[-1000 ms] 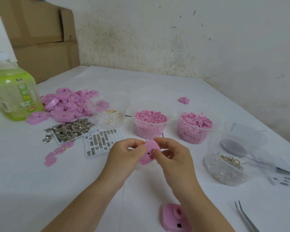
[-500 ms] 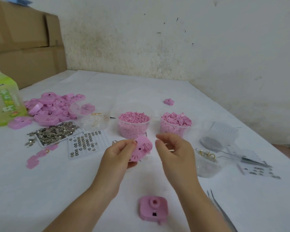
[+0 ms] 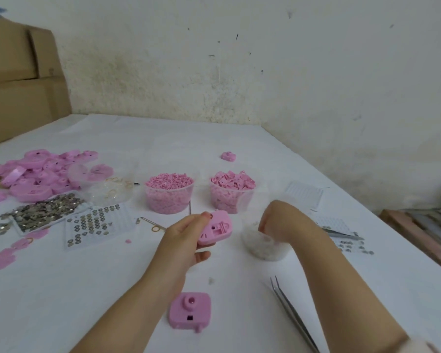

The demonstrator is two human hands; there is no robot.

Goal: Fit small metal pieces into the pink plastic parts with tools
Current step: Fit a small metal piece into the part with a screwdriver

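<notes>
- The left grip [image 3: 186, 240] is pinching the pink part [image 3: 215, 229] at its left edge, thumb on top and fingers underneath. It is holding the part above the table [image 3: 99, 301] with the recessed face turned up toward the camera.
- The right grip [image 3: 278, 220] is dipping into the clear tub [image 3: 262, 250], knuckles up and fingertips pointing down inside the rim.
- I cannot tell whether the right grip is spread or pinching something, because the knuckles and the tub wall are hiding the fingertips.
- Key relation: the part is sitting directly left of the right grip, near it but apart. My read is that anything coming out of the tub is only needing a short move left into the recess.
- The part's outline is reading as nearly square, so its long axis is hard to call.
- The tweezers [image 3: 293, 317] are lying on the table nearer the person than the right grip, beside that forearm, tips pointing toward the tub. The right grip is the nearer one to them.
- A second pink part [image 3: 190, 310] is lying flat on the table nearer the person than the left grip.
- The metal pieces [image 3: 41, 212] are sitting well to the left of the left grip.
- The tub contents are showing only as a pale blur, and the frame edge is cutting off the back end of the tweezers.
</notes>
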